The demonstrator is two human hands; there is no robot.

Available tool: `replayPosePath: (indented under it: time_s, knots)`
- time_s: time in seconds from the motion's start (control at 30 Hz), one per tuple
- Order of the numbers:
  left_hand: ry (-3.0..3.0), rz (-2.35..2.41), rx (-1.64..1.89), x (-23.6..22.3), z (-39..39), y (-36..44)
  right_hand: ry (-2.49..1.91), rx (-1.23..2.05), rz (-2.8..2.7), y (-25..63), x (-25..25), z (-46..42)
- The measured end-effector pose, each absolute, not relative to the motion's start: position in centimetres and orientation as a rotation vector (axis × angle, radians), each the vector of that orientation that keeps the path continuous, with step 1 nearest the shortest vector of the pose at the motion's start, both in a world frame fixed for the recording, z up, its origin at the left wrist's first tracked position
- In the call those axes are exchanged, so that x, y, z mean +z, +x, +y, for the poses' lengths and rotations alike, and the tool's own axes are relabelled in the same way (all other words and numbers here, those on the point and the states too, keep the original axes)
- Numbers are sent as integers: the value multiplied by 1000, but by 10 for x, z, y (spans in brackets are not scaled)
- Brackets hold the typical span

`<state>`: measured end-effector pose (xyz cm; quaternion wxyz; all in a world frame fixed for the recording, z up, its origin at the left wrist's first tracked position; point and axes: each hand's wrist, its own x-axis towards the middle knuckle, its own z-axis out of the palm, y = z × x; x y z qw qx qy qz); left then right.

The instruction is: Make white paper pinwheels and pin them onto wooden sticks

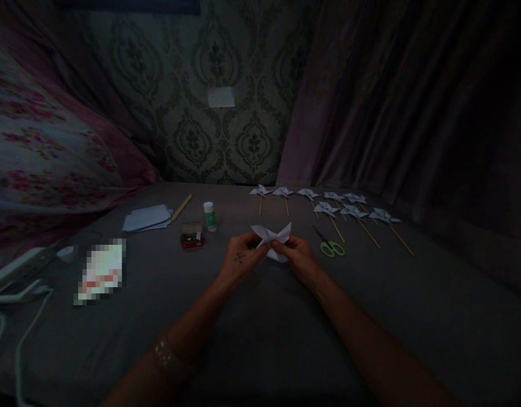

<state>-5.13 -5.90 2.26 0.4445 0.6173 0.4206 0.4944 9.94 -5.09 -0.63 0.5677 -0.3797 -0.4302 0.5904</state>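
Note:
A white paper pinwheel [274, 234], without a visible stick, is held up between both hands over the middle of the grey surface. My left hand [242, 254] grips its left side, with the thumb near the centre. From the right, my right hand [299, 257] pinches it, its thumb also close to the centre. The fingers behind the paper are mostly hidden. Green-handled scissors [331, 247] lie just right of my right hand. Left of my left hand stand a small red open box [192, 238] with tiny metallic pieces in it and a glue stick [210, 216].
Several finished pinwheels on sticks [327, 210] lie at the back right. A stack of white paper [147, 219] and some wooden sticks [183, 207] are at the back left. A power strip [20, 265] with cables and a blurred-out item [102, 271] lie at the left.

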Motion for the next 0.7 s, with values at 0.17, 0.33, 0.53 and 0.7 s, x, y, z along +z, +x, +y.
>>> replayPosePath:
  time_s: [0.17,0.33,0.53,0.7]
  knots:
    - [1482,1064,1239,22,-60,-50,-911,1370,-999,99,-6,-51]
    - [1444,1121,1230,27,-61,-49,-902,1375,-976,98,-2,-52]
    - [1389,1144,1186,31,-61,-48,-917,1372,-946,98,2,-54]
    - [1359,1125,1158,30,-57,-46,-931,1380,-914,98,2,-52]
